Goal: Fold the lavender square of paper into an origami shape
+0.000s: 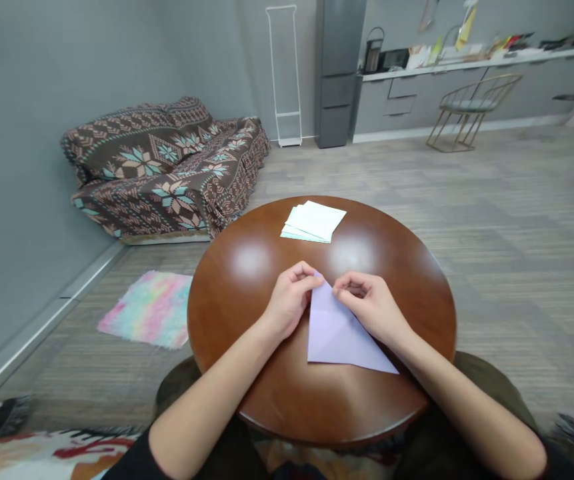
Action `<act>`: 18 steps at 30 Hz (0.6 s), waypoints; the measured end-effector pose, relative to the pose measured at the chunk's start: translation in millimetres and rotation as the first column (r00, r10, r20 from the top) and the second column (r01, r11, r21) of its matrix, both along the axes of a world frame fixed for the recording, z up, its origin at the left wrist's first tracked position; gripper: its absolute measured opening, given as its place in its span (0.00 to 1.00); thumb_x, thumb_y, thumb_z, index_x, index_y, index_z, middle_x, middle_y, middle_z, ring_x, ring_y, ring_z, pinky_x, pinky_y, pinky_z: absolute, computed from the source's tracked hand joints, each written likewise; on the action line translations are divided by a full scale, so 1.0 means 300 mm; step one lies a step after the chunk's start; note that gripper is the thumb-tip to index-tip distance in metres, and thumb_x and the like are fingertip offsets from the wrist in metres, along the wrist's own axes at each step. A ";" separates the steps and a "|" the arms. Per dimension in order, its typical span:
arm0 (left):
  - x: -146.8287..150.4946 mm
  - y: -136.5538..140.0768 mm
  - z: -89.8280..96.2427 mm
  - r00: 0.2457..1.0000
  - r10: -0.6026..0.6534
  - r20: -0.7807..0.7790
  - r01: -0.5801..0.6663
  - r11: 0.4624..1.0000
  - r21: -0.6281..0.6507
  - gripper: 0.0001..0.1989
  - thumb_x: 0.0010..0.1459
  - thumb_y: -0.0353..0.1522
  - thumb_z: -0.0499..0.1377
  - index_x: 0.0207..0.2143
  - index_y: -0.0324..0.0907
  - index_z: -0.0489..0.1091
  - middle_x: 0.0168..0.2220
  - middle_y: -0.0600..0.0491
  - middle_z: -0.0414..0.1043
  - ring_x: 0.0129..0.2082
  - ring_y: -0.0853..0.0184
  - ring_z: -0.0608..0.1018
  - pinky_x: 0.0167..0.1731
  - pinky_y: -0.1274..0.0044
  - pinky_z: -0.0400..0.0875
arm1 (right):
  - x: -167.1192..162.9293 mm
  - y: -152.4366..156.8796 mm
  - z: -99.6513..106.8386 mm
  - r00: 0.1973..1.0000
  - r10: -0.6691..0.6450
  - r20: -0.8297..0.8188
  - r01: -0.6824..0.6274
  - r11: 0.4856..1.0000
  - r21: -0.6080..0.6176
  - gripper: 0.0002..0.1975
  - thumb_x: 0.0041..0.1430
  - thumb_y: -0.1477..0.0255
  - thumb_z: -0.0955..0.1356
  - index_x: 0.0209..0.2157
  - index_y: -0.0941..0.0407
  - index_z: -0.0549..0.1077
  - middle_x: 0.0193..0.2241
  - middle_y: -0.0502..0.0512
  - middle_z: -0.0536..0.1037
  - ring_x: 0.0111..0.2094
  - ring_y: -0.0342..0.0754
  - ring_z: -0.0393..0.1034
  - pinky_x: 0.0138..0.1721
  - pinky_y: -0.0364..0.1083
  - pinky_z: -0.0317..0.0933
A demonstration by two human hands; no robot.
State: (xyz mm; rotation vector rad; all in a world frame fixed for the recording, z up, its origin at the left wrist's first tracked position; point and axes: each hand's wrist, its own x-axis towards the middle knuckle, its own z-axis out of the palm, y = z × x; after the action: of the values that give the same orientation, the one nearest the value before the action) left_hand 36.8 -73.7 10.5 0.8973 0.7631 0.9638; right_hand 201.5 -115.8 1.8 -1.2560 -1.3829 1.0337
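A sheet of purple paper (334, 337), folded into a triangle with crease lines across it, lies on the round brown table (277, 393). My left hand (291, 297) pinches its top corner between thumb and fingers. Along the slanted right edge, close to that corner, my right hand (367, 300) has its thumb and forefinger pressed together on the paper. The fold's underside is hidden.
Several pale green sheets (314, 221) are stacked loosely at the table's far side. Beyond it stand a sofa (167, 167) with a patterned cover, a pastel fluffy rug (151, 308) and a gold wire chair (471, 107).
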 end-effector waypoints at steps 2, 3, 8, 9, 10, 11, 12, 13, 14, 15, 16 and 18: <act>0.001 0.001 0.003 1.000 0.009 0.027 -0.008 1.000 -0.023 0.13 0.46 0.30 0.69 0.25 0.41 0.65 0.24 0.58 0.68 0.24 0.72 0.69 0.28 0.78 0.64 | -0.002 -0.001 0.002 1.000 0.006 -0.002 -0.006 1.000 -0.004 0.03 0.52 0.75 0.67 0.27 0.56 0.74 0.25 0.48 0.75 0.27 0.44 0.67 0.30 0.43 0.58; 0.002 0.001 0.004 0.999 0.021 0.034 -0.020 0.999 -0.026 0.13 0.46 0.30 0.69 0.24 0.41 0.65 0.24 0.58 0.67 0.24 0.72 0.69 0.28 0.78 0.64 | -0.003 -0.002 0.003 1.000 0.011 0.001 -0.011 1.000 -0.006 0.03 0.52 0.75 0.67 0.27 0.56 0.74 0.25 0.48 0.75 0.27 0.44 0.67 0.30 0.43 0.58; 0.011 -0.006 0.006 0.995 0.091 0.050 -0.091 0.996 -0.008 0.11 0.45 0.28 0.67 0.22 0.40 0.65 0.23 0.58 0.65 0.24 0.73 0.66 0.26 0.79 0.61 | -0.007 -0.003 0.006 0.999 0.032 0.017 -0.032 0.999 -0.006 0.03 0.52 0.76 0.67 0.27 0.56 0.74 0.26 0.49 0.75 0.28 0.44 0.67 0.31 0.44 0.58; 0.012 -0.007 0.005 0.993 0.101 0.054 -0.101 0.995 -0.005 0.10 0.45 0.28 0.66 0.22 0.40 0.66 0.23 0.58 0.65 0.24 0.73 0.66 0.26 0.79 0.61 | -0.008 -0.003 0.007 0.999 0.034 0.015 -0.034 0.999 -0.005 0.03 0.52 0.76 0.67 0.27 0.56 0.74 0.26 0.49 0.75 0.28 0.45 0.67 0.31 0.44 0.58; 0.012 -0.007 0.004 0.992 0.109 0.058 -0.110 0.994 -0.002 0.10 0.45 0.28 0.66 0.22 0.40 0.66 0.23 0.57 0.65 0.24 0.73 0.66 0.26 0.79 0.61 | -0.008 -0.003 0.008 0.999 0.035 0.013 -0.035 0.999 -0.004 0.03 0.52 0.76 0.67 0.27 0.56 0.74 0.26 0.49 0.75 0.28 0.45 0.68 0.31 0.44 0.58; 0.012 -0.005 0.003 0.991 0.118 0.065 -0.118 0.993 0.001 0.09 0.45 0.27 0.66 0.22 0.40 0.66 0.23 0.57 0.65 0.24 0.73 0.66 0.26 0.79 0.61 | -0.008 -0.004 0.009 0.999 0.036 0.015 -0.035 0.999 -0.004 0.03 0.52 0.76 0.67 0.27 0.56 0.74 0.26 0.49 0.75 0.28 0.45 0.68 0.31 0.44 0.58; 0.010 -0.001 0.002 0.989 0.129 0.078 -0.129 0.992 0.005 0.08 0.45 0.26 0.65 0.22 0.40 0.67 0.24 0.57 0.65 0.24 0.73 0.66 0.26 0.79 0.61 | -0.008 -0.004 0.009 0.999 0.036 0.018 -0.036 0.999 -0.006 0.03 0.52 0.76 0.67 0.27 0.56 0.74 0.26 0.49 0.75 0.28 0.45 0.68 0.31 0.44 0.58; 0.006 0.006 0.001 0.985 0.143 0.095 -0.145 0.989 0.009 0.07 0.44 0.25 0.65 0.22 0.40 0.67 0.24 0.57 0.65 0.24 0.73 0.67 0.26 0.79 0.61 | -0.008 -0.005 0.009 0.999 0.038 0.022 -0.038 0.999 -0.010 0.03 0.52 0.76 0.67 0.27 0.56 0.74 0.26 0.49 0.75 0.28 0.45 0.67 0.31 0.44 0.58; 0.002 0.014 0.000 0.980 0.162 0.114 -0.165 0.986 0.013 0.07 0.43 0.24 0.64 0.22 0.40 0.67 0.25 0.57 0.65 0.25 0.73 0.67 0.27 0.80 0.62 | -0.008 -0.006 0.008 0.999 0.041 0.025 -0.041 0.999 -0.013 0.03 0.52 0.76 0.67 0.27 0.56 0.74 0.25 0.49 0.75 0.28 0.45 0.67 0.31 0.44 0.58; -0.004 0.022 0.000 0.973 0.184 0.137 -0.188 0.982 0.014 0.07 0.43 0.23 0.64 0.22 0.39 0.67 0.25 0.57 0.65 0.25 0.74 0.68 0.28 0.80 0.63 | -0.007 -0.006 0.007 0.999 0.043 0.028 -0.043 0.999 -0.017 0.04 0.52 0.76 0.67 0.27 0.56 0.73 0.25 0.49 0.75 0.28 0.45 0.67 0.31 0.44 0.58; -0.009 0.031 0.000 0.966 0.208 0.156 -0.212 0.977 0.008 0.08 0.42 0.22 0.64 0.22 0.39 0.67 0.26 0.57 0.65 0.26 0.74 0.69 0.30 0.81 0.64 | -0.007 -0.007 0.005 0.999 0.044 0.031 -0.043 0.999 -0.019 0.04 0.52 0.76 0.67 0.27 0.56 0.74 0.25 0.49 0.75 0.28 0.45 0.67 0.31 0.44 0.58; -0.020 0.042 0.002 0.950 0.249 0.188 -0.248 0.968 -0.031 0.07 0.43 0.23 0.64 0.24 0.39 0.68 0.28 0.56 0.67 0.29 0.73 0.70 0.32 0.81 0.65 | -0.005 -0.006 0.002 0.999 0.038 0.026 -0.037 0.999 -0.016 0.03 0.52 0.76 0.67 0.27 0.56 0.74 0.25 0.49 0.75 0.28 0.45 0.68 0.31 0.44 0.58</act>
State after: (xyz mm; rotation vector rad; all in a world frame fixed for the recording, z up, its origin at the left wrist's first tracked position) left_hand 30.9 -61.1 11.1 0.7008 0.7254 1.2499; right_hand 199.9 -117.6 2.2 -1.2630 -1.4261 1.0584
